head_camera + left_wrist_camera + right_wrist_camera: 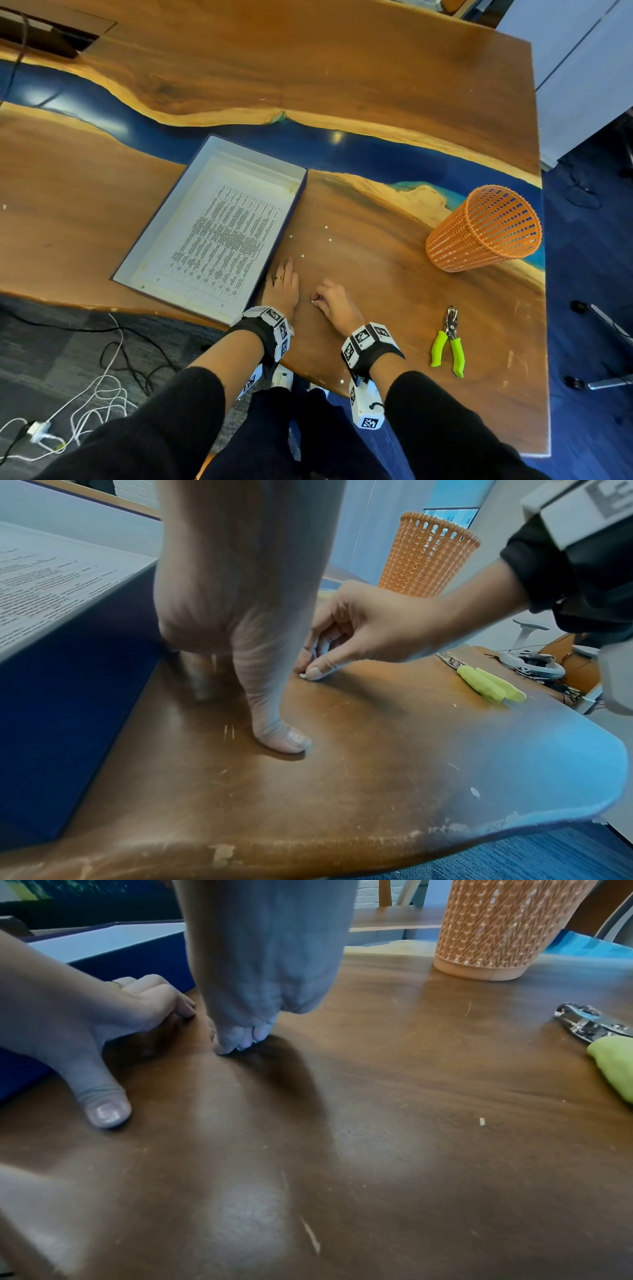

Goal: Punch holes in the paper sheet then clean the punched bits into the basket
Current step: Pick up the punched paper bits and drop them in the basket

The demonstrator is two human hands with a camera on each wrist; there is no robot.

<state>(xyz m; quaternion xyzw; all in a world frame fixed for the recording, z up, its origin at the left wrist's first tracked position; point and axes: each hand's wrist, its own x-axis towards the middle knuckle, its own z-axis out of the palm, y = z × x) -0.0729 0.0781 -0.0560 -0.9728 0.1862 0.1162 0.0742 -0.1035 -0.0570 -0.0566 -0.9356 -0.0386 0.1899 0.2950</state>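
The printed paper sheet [219, 240] lies in a shallow blue box [137, 250], with punched holes along its near edge. Several white punched bits [330, 240] are scattered on the wood to the right of the box. My left hand [286, 274] rests on the table beside the box wall, fingers and thumb [284, 739] touching the wood and holding nothing. My right hand [314, 300] is just to its right, fingertips [240, 1042] bunched down on the table and pinching one white bit [302, 675]. The orange basket [486, 229] stands far right.
A hole punch with green handles [448, 339] lies on the table right of my right hand. One stray bit [475, 791] sits near the table's front edge. Cables lie on the floor to the left, and a chair base stands beyond the right edge.
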